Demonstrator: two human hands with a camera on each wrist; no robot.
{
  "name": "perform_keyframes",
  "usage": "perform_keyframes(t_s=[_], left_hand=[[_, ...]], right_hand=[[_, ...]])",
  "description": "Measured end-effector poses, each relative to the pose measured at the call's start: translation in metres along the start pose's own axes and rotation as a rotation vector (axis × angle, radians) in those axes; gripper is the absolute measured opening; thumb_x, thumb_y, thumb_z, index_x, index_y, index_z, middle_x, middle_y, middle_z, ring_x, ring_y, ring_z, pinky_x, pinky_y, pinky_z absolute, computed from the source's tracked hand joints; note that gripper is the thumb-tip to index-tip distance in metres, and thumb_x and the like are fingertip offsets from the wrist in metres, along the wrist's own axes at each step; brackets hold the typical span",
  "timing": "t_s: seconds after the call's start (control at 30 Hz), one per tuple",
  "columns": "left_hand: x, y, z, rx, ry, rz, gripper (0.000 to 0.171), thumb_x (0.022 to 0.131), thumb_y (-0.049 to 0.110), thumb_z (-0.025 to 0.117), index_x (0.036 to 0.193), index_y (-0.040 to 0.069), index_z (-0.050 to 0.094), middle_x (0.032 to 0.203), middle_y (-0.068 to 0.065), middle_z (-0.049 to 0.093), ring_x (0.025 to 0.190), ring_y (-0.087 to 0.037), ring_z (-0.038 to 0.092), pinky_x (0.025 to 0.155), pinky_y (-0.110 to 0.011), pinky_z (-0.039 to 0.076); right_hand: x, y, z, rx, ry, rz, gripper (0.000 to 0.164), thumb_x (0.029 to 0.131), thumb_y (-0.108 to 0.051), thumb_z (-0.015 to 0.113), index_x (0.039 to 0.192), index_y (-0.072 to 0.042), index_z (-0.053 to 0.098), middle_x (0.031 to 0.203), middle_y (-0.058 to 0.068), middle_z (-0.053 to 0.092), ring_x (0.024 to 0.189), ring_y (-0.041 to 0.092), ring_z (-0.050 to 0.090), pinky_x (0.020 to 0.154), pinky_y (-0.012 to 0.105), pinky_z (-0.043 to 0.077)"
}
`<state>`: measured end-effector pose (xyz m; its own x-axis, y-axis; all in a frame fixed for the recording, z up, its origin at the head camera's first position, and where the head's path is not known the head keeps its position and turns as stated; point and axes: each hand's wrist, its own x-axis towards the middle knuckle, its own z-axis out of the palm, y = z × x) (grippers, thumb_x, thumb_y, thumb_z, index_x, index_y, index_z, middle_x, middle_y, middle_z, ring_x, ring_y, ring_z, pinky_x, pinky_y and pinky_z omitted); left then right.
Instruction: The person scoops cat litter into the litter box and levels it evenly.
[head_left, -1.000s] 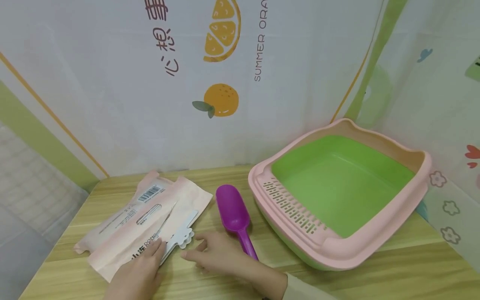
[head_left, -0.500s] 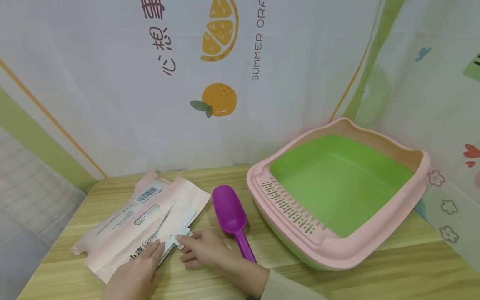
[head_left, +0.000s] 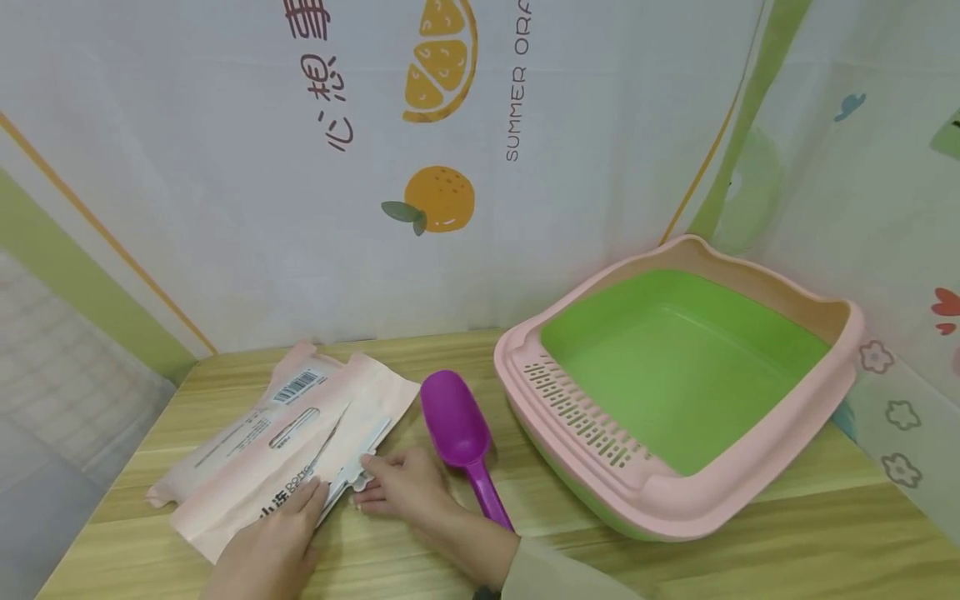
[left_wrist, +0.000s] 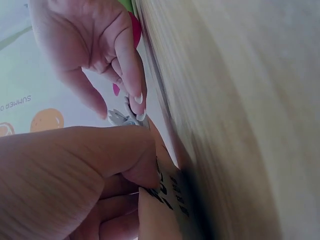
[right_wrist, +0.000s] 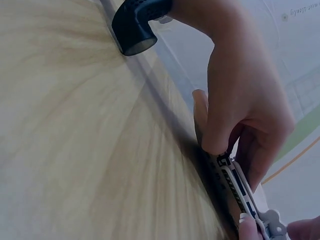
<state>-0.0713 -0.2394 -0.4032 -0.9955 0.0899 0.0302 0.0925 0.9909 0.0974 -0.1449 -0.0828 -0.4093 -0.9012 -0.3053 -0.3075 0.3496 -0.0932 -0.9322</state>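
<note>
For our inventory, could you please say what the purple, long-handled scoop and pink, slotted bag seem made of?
The purple scoop: probably moulded plastic, satin, from its smooth surface and soft highlights. The pink bag: likely matte plastic film, from its creases; coated paper is possible.

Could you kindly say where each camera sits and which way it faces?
Head: on the head, facing forward and down at the pink bag, purple scoop and pink-rimmed tray; left hand and right hand show.
Left wrist: on that wrist, looking past the left hand at the right hand and white clip.
Right wrist: on that wrist, facing the left hand; right fingertips show.
Both wrist views share the white clip.
</note>
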Motion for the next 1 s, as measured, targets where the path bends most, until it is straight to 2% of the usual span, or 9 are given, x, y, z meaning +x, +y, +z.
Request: perform_keyframes(t_s=[0.1,0.2,0.27,0.37,0.47,0.63,0.77,0.9,1.0], left_hand=[[0.000,0.001,-0.002,0.015,0.016,-0.005,0.059,0.077,0.009,0.083,0.130,-0.003,0.062,0.135,-0.020,0.063,0.112,-0.040,0.069,0.081,-0.051,0.058],[0.000,0.003,-0.004,0.028,0.026,-0.036,0.030,0.079,0.009,0.081,0.107,0.002,0.071,0.105,-0.013,0.074,0.082,-0.030,0.073,0.066,-0.044,0.058],[-0.001,0.004,-0.005,0.034,0.034,-0.063,0.012,0.081,0.008,0.079,0.089,0.007,0.070,0.082,-0.007,0.071,0.062,-0.021,0.064,0.055,-0.038,0.052],[-0.003,0.006,-0.007,0.028,0.054,-0.100,0.013,0.083,0.009,0.077,0.075,0.009,0.067,0.062,-0.002,0.062,0.051,-0.016,0.051,0.048,-0.035,0.044],[-0.005,0.008,-0.010,0.015,0.075,-0.129,0.013,0.084,0.009,0.076,0.074,0.007,0.068,0.060,-0.004,0.062,0.049,-0.017,0.051,0.046,-0.036,0.043],[-0.006,0.010,-0.014,-0.051,0.041,-0.208,0.014,0.086,0.011,0.074,0.074,0.006,0.069,0.060,-0.006,0.063,0.049,-0.021,0.053,0.047,-0.041,0.044],[-0.008,0.009,-0.016,-0.068,0.025,-0.246,0.017,0.088,0.013,0.074,0.075,0.003,0.069,0.058,-0.007,0.062,0.048,-0.022,0.052,0.046,-0.042,0.043],[-0.008,0.007,-0.013,-0.033,-0.019,-0.237,0.013,0.088,0.011,0.074,0.079,0.002,0.069,0.062,-0.007,0.064,0.051,-0.023,0.056,0.048,-0.045,0.047],[-0.007,0.006,-0.011,0.016,-0.045,-0.203,0.008,0.084,0.004,0.074,0.079,0.004,0.068,0.066,-0.008,0.066,0.054,-0.022,0.059,0.050,-0.046,0.050]], right_hand=[[0.002,0.001,0.001,0.020,0.030,-0.008,0.027,0.095,-0.016,0.069,0.104,0.010,0.065,0.083,0.021,0.071,0.078,0.030,0.077,0.072,0.033,0.062],[0.003,0.003,0.001,0.039,0.048,-0.015,0.024,0.094,-0.013,0.070,0.100,0.009,0.065,0.081,0.023,0.072,0.076,0.031,0.077,0.070,0.033,0.062],[0.003,0.003,0.001,0.049,0.053,-0.014,0.023,0.092,-0.013,0.072,0.099,0.009,0.066,0.080,0.023,0.072,0.075,0.031,0.077,0.070,0.034,0.062],[0.004,0.003,0.001,0.058,0.050,-0.015,0.024,0.090,-0.013,0.075,0.098,0.008,0.067,0.079,0.023,0.073,0.073,0.029,0.077,0.069,0.034,0.062],[0.005,0.003,0.001,0.061,0.053,-0.018,0.024,0.088,-0.012,0.078,0.097,0.007,0.068,0.079,0.022,0.073,0.072,0.029,0.077,0.068,0.033,0.062],[0.006,0.004,0.003,0.064,0.069,-0.026,0.020,0.087,-0.008,0.077,0.095,0.007,0.067,0.079,0.023,0.073,0.072,0.031,0.077,0.067,0.033,0.062],[0.007,0.004,0.004,0.072,0.068,-0.036,0.018,0.087,-0.006,0.075,0.094,0.008,0.067,0.078,0.023,0.073,0.072,0.032,0.077,0.067,0.033,0.062],[0.006,0.003,0.005,0.076,0.071,-0.044,0.016,0.086,-0.005,0.075,0.093,0.007,0.068,0.076,0.023,0.073,0.071,0.032,0.077,0.066,0.033,0.062],[0.005,0.003,0.005,0.083,0.073,-0.046,0.015,0.086,-0.004,0.075,0.092,0.007,0.068,0.075,0.022,0.073,0.070,0.032,0.077,0.065,0.033,0.062]])
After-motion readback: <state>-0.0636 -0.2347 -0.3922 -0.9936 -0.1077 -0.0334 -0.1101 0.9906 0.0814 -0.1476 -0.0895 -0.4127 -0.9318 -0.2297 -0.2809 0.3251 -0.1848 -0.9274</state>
